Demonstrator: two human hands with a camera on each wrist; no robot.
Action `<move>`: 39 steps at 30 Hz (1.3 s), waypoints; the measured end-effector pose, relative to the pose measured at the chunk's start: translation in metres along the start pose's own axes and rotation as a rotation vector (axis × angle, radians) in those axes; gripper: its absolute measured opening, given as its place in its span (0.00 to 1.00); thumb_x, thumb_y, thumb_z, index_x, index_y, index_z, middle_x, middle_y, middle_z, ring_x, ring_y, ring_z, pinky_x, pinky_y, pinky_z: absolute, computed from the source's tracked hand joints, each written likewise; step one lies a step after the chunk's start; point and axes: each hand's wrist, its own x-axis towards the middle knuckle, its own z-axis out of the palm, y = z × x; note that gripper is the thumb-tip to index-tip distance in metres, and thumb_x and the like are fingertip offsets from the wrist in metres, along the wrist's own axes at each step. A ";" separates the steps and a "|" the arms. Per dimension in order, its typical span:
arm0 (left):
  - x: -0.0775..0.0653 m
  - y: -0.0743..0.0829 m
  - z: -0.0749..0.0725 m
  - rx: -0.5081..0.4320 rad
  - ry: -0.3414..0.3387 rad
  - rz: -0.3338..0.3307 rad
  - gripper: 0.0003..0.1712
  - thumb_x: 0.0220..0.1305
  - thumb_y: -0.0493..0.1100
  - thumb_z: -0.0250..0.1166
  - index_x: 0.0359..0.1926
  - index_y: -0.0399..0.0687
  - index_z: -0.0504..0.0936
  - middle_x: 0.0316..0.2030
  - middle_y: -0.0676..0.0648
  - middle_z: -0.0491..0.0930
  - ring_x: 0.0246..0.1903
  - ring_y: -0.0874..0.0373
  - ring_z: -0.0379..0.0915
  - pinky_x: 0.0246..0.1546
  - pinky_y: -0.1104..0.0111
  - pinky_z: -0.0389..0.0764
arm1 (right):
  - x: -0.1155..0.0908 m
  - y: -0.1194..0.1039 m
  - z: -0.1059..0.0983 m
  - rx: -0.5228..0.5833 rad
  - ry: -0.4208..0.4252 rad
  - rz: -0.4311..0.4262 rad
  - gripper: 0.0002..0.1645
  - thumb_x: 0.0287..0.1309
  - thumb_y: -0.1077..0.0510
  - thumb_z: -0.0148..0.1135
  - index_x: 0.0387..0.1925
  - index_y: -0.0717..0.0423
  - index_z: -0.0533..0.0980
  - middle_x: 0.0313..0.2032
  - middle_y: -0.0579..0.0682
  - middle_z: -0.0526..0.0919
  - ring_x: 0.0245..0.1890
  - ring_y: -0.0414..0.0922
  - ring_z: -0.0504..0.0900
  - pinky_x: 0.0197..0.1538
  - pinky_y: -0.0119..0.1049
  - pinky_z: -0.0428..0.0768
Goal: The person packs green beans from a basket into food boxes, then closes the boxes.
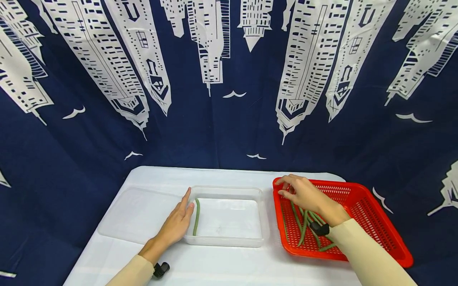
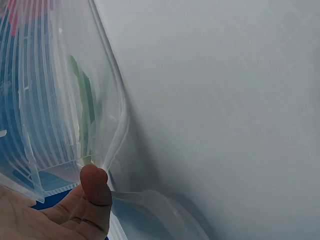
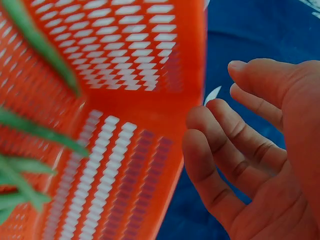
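My left hand (image 1: pixel 175 223) lies along the left side of a clear plastic container (image 1: pixel 229 241), its fingers extended by the rim. Inside that container, near its left wall, is one green bean (image 1: pixel 197 217). In the left wrist view the thumb (image 2: pixel 95 185) is right at the container's edge. Over the back left corner of a red perforated basket (image 1: pixel 373 216) hovers my right hand (image 1: pixel 305 194), fingers loosely bent with nothing between them. Several green beans (image 1: pixel 303 228) lie in the basket, partly hidden by the right wrist.
A translucent flat lid (image 1: pixel 137 214) lies on the white table (image 1: pixel 200 266) to the left of the container. Behind the table hangs a dark blue cloth (image 1: pixel 211 131) with white building prints. The basket reaches past the table's right edge in the head view.
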 end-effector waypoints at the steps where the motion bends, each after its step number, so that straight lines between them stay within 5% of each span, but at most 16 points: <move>1: 0.000 0.000 0.000 0.004 0.000 -0.002 0.39 0.99 0.58 0.41 0.98 0.60 0.43 0.95 0.38 0.54 0.92 0.30 0.54 0.90 0.29 0.57 | -0.003 0.004 0.000 0.010 -0.007 0.015 0.14 0.75 0.63 0.79 0.58 0.56 0.89 0.38 0.41 0.89 0.36 0.37 0.82 0.42 0.32 0.83; 10: -0.001 -0.001 0.002 0.006 0.016 -0.012 0.39 0.99 0.60 0.40 0.98 0.62 0.44 0.94 0.37 0.56 0.91 0.30 0.56 0.90 0.28 0.58 | -0.027 0.035 -0.003 0.121 -0.151 0.151 0.14 0.75 0.64 0.77 0.57 0.62 0.86 0.33 0.46 0.90 0.27 0.34 0.81 0.34 0.30 0.83; 19: 0.002 -0.005 0.006 0.020 0.015 -0.028 0.39 0.98 0.65 0.37 0.98 0.66 0.42 0.92 0.34 0.60 0.90 0.28 0.58 0.90 0.28 0.59 | -0.056 0.059 -0.006 0.063 -0.277 0.216 0.23 0.70 0.53 0.85 0.56 0.59 0.84 0.29 0.41 0.85 0.27 0.34 0.77 0.37 0.32 0.78; 25: 0.001 -0.004 0.007 0.021 0.028 -0.030 0.38 0.99 0.61 0.40 0.98 0.63 0.45 0.92 0.34 0.60 0.90 0.27 0.59 0.89 0.27 0.59 | -0.065 0.067 0.001 0.190 -0.357 0.286 0.22 0.72 0.56 0.84 0.57 0.61 0.82 0.27 0.47 0.89 0.23 0.42 0.84 0.32 0.33 0.82; 39: 0.001 -0.004 0.007 0.033 0.047 -0.034 0.39 0.98 0.64 0.38 0.98 0.63 0.46 0.93 0.36 0.59 0.90 0.28 0.59 0.89 0.27 0.60 | -0.062 0.067 0.015 0.181 -0.319 0.295 0.21 0.62 0.62 0.89 0.49 0.62 0.83 0.25 0.44 0.89 0.23 0.41 0.88 0.37 0.31 0.85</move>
